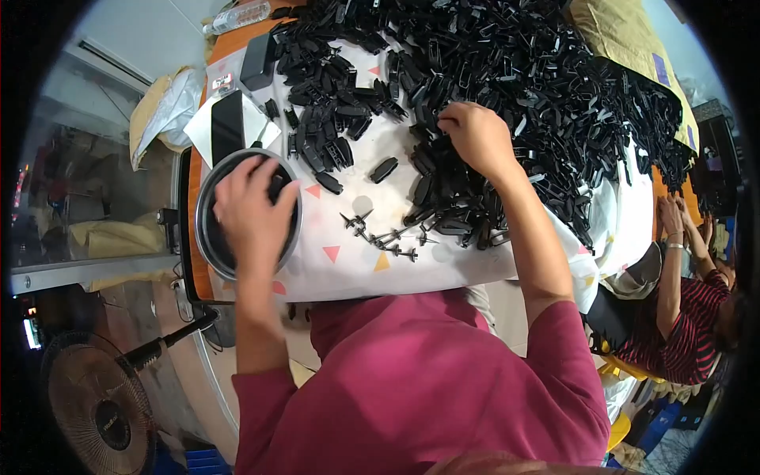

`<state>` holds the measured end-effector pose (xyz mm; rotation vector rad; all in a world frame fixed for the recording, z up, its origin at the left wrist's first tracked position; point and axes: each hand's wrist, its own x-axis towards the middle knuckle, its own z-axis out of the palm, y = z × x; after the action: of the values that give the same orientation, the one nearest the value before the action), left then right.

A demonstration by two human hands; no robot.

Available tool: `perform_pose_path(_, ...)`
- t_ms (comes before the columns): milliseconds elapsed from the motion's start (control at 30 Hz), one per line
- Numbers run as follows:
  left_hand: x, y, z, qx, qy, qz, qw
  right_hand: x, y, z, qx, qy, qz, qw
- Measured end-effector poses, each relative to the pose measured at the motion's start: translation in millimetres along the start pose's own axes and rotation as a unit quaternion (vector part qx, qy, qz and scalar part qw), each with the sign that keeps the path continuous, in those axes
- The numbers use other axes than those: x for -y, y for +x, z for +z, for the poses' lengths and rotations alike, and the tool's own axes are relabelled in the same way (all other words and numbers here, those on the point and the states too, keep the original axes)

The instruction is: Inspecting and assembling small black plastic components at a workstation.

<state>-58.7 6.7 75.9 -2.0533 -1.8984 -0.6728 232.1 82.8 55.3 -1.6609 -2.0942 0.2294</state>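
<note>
My left hand point(252, 210) is over a round metal bowl point(298, 229) at the table's left edge, its fingers spread and a little blurred. The bowl's inside looks dark, and my hand covers much of it. At the near side of a big heap of black plastic clip-like parts point(507, 71), my right hand point(481, 141) has its fingers curled together; whatever is in them is hidden. Between my hands, a single black part point(384, 169) lies alone on the patterned cloth point(443, 273). Nearer me are several small dark metal pins with crosspieces point(388, 237).
Beyond the bowl are a black phone-like slab point(228, 127) on white paper and a black box point(257, 62). A clear plastic bottle point(237, 16) lies at the far left. A fan point(107, 412) stands lower left. On the right, another person's hands point(671, 215) reach the table's edge.
</note>
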Motion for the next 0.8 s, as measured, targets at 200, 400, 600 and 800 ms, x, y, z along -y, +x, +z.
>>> perform_pose_path(200, -66, 15, 45, 0.099, -0.225, 0.001, 0.969, 50, -19, 43, 0.071, -0.108, -0.205, 0.970)
perform_pose_path(400, -78, 44, 74, 0.155, -0.244, 0.009, 0.957, 63, -53, 57, -0.004, -0.165, -0.272, 0.948)
perform_pose_path(600, -89, 49, 116, 0.111, -0.233, 0.203, 0.944, 33, -23, 11, -0.069, -0.078, -0.070, 0.992)
perform_pose_path(800, -87, 35, 98, 0.209, -0.324, 0.014, 0.923, 1, 31, 42, 0.044, -0.187, -0.016, 0.981)
